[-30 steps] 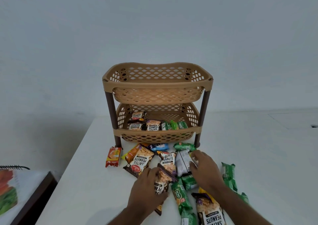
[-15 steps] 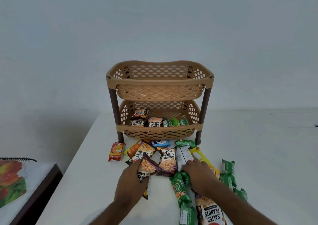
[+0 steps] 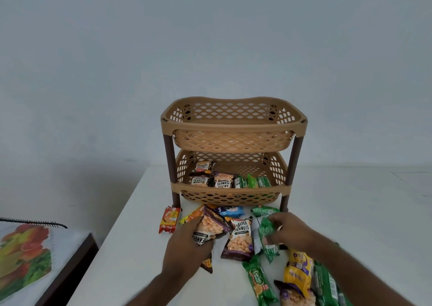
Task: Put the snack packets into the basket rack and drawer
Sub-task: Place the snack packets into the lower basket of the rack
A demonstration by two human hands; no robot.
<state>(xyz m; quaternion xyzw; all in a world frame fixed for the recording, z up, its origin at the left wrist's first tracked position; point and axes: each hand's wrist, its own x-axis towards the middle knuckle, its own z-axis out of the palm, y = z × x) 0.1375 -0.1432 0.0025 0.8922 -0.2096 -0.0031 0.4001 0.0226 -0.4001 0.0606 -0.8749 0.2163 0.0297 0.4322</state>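
Observation:
A tan two-tier basket rack (image 3: pixel 233 128) with brown legs stands on the white table (image 3: pixel 350 212). Its lower basket holds several salted peanut packets (image 3: pixel 223 180) and green packets (image 3: pixel 252 181); the top basket looks empty. In front of the rack, my left hand (image 3: pixel 184 252) grips peanut packets (image 3: pixel 209 227), lifted off the table. My right hand (image 3: pixel 291 233) holds a green packet (image 3: pixel 267 235). Between the hands lies another salted peanut packet (image 3: pixel 239 239).
Loose packets lie around: an orange-red one (image 3: pixel 169 219) at the left, a blue one (image 3: pixel 230 211) near the rack, green and yellow ones (image 3: pixel 299 270) at the lower right. A low side table with a fruit-print notebook (image 3: pixel 23 259) stands at the left.
Both hands have moved toward the rack. My left hand has raised its peanut packets; my right hand has picked up a green packet.

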